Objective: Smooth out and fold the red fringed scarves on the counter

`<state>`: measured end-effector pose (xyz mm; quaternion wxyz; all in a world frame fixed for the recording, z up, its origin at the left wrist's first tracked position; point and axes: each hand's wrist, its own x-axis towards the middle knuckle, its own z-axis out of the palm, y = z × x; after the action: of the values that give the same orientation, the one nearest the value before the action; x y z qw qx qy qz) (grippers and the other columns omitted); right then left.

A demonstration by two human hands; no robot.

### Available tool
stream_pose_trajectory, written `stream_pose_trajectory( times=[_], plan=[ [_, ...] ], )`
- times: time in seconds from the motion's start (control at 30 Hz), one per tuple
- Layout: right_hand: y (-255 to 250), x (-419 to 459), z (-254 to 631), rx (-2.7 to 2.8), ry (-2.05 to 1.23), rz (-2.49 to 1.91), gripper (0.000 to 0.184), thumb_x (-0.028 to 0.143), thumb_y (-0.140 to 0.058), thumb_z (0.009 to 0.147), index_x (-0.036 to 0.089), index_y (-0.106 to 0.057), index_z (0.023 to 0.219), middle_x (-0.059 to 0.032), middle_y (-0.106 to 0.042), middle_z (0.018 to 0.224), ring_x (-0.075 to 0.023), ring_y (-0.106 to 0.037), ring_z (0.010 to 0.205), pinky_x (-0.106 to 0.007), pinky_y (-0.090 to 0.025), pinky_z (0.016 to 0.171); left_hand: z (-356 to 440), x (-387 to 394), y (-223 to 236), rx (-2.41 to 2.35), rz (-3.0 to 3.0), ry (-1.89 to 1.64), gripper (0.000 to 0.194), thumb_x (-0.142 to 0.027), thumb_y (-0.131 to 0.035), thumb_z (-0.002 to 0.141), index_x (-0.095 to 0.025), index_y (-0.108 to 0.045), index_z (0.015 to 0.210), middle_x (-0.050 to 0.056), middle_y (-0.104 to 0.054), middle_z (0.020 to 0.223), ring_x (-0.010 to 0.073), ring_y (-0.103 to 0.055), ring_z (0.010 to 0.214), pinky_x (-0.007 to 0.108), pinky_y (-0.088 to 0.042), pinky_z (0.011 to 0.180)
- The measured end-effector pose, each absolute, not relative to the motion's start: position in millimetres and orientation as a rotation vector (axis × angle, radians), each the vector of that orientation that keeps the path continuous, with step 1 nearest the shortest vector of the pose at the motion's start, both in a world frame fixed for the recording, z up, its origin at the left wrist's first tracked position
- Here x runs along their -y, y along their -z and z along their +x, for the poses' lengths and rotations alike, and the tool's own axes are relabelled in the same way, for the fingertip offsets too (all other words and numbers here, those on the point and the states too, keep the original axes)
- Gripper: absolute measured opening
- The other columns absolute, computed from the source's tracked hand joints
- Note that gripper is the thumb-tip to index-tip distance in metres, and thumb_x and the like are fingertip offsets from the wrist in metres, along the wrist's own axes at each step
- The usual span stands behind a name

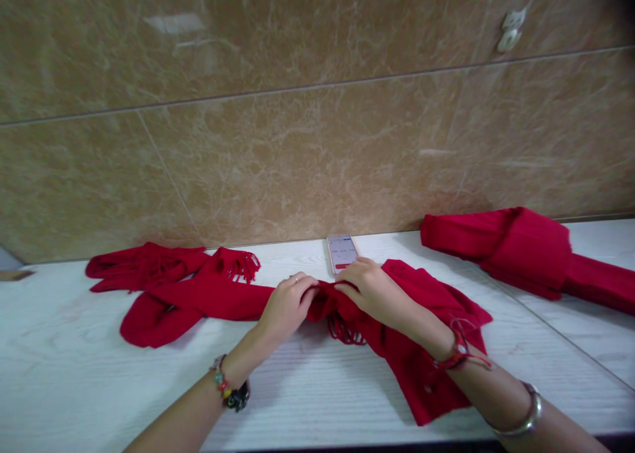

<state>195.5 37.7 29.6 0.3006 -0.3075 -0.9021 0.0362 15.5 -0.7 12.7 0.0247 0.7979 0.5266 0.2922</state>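
A long red scarf [208, 297] with fringed ends lies across a white table [99, 387]. My left hand [288, 304] pinches the scarf near its middle, fingers closed on the cloth. My right hand [370, 288] grips the same scarf just to the right, where fringe [342, 327] hangs below the fold. The scarf's right part [421, 347] spreads under my right forearm toward the table's front edge.
A phone [341, 252] with a lit screen lies face up against the wall, just behind my hands. Another red scarf [520, 248] is bundled at the back right. A brown marble-tiled wall [317, 129] rises directly behind the table.
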Motion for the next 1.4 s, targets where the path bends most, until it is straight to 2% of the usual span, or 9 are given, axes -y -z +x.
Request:
stream_pose_trajectory(
  times=[0.27,0.4,0.53,0.67,0.83,0.93,1.07,1.2,1.4],
  plan=[
    [-38.9,-44.0,206.6,2.068,-0.361,-1.016,0.012,0.015,-0.052,0.079,0.017,-0.063,0.075,-0.0031,-0.067,0.074,-0.0164,-0.061,0.068,-0.026,-0.044,0.065,10.0,-5.7,-10.9,-1.772,2.549,-1.055,0.013,-0.014,-0.049,0.083,-0.016,-0.061,0.086,0.005,-0.060,0.088,0.0174,-0.056,0.082,0.031,-0.043,0.076],
    [-32.3,-49.1,207.3,2.134,-0.198,-0.978,0.010,0.016,-0.054,0.077,0.017,-0.063,0.082,-0.0062,-0.066,0.083,-0.0193,-0.059,0.079,-0.032,-0.045,0.073,8.9,-6.8,-10.0,-1.801,2.625,-0.951,0.016,-0.014,-0.045,0.085,-0.016,-0.061,0.089,0.004,-0.062,0.085,0.0179,-0.057,0.081,0.034,-0.041,0.079],
    [-25.4,-42.8,199.1,2.340,-0.084,-0.724,0.026,0.020,-0.060,0.075,0.016,-0.059,0.100,-0.0105,-0.063,0.098,-0.0223,-0.055,0.095,-0.039,-0.040,0.087,11.1,-4.4,-6.3,-1.738,2.619,-0.858,0.018,-0.011,-0.042,0.085,-0.016,-0.060,0.087,0.003,-0.062,0.083,0.0166,-0.057,0.080,0.030,-0.043,0.075],
    [-28.3,-37.6,195.4,2.392,-0.215,-0.747,0.012,0.016,-0.053,0.079,0.018,-0.064,0.082,-0.0058,-0.067,0.080,-0.0181,-0.060,0.078,-0.033,-0.044,0.076,13.2,-3.3,-5.7,-1.704,2.630,-0.944,0.019,-0.012,-0.042,0.085,-0.018,-0.060,0.089,0.003,-0.060,0.083,0.0161,-0.056,0.079,0.029,-0.044,0.075],
    [-35.2,-52.2,209.4,2.046,-0.402,-0.939,0.015,0.021,-0.050,0.079,0.018,-0.063,0.073,-0.0021,-0.066,0.070,-0.0159,-0.059,0.066,-0.026,-0.043,0.062,11.2,-6.1,-9.6,-1.828,2.692,-0.983,0.016,-0.016,-0.046,0.084,-0.016,-0.061,0.090,0.006,-0.061,0.085,0.0195,-0.055,0.082,0.034,-0.043,0.077],
    [-33.8,-62.2,215.8,1.971,-0.394,-1.040,0.016,0.022,-0.049,0.079,0.017,-0.062,0.071,-0.0020,-0.065,0.066,-0.0161,-0.058,0.061,-0.027,-0.043,0.059,11.2,-6.8,-8.5,-1.830,2.667,-0.962,0.019,-0.009,-0.046,0.082,-0.016,-0.060,0.092,0.006,-0.061,0.089,0.0199,-0.055,0.086,0.035,-0.043,0.079],
    [-30.6,-56.7,208.3,2.161,-0.224,-0.951,0.012,0.017,-0.052,0.077,0.017,-0.062,0.083,-0.0061,-0.066,0.083,-0.0192,-0.060,0.079,-0.033,-0.045,0.075,15.7,-5.0,-4.2,-1.759,2.584,-0.953,0.016,-0.010,-0.046,0.082,-0.018,-0.060,0.084,0.004,-0.061,0.086,0.0176,-0.056,0.082,0.031,-0.043,0.077],
    [-29.1,-39.4,192.9,2.407,-0.133,-0.688,0.030,0.021,-0.061,0.074,0.017,-0.057,0.103,-0.0108,-0.061,0.105,-0.0223,-0.053,0.102,-0.040,-0.039,0.090,19.7,-2.4,-4.1,-1.760,2.460,-0.995,0.017,-0.013,-0.041,0.085,-0.018,-0.056,0.082,0.003,-0.061,0.081,0.0163,-0.056,0.077,0.029,-0.044,0.072],
    [-27.6,-41.3,189.6,2.283,-0.451,-0.880,0.009,0.015,-0.055,0.076,0.017,-0.062,0.082,-0.0054,-0.067,0.083,-0.0170,-0.060,0.079,-0.029,-0.045,0.074,21.8,-0.2,-4.5,-1.875,2.481,-0.927,0.015,-0.020,-0.038,0.089,-0.020,-0.053,0.087,0.002,-0.062,0.080,0.0164,-0.058,0.074,0.027,-0.043,0.069]
  ],
)
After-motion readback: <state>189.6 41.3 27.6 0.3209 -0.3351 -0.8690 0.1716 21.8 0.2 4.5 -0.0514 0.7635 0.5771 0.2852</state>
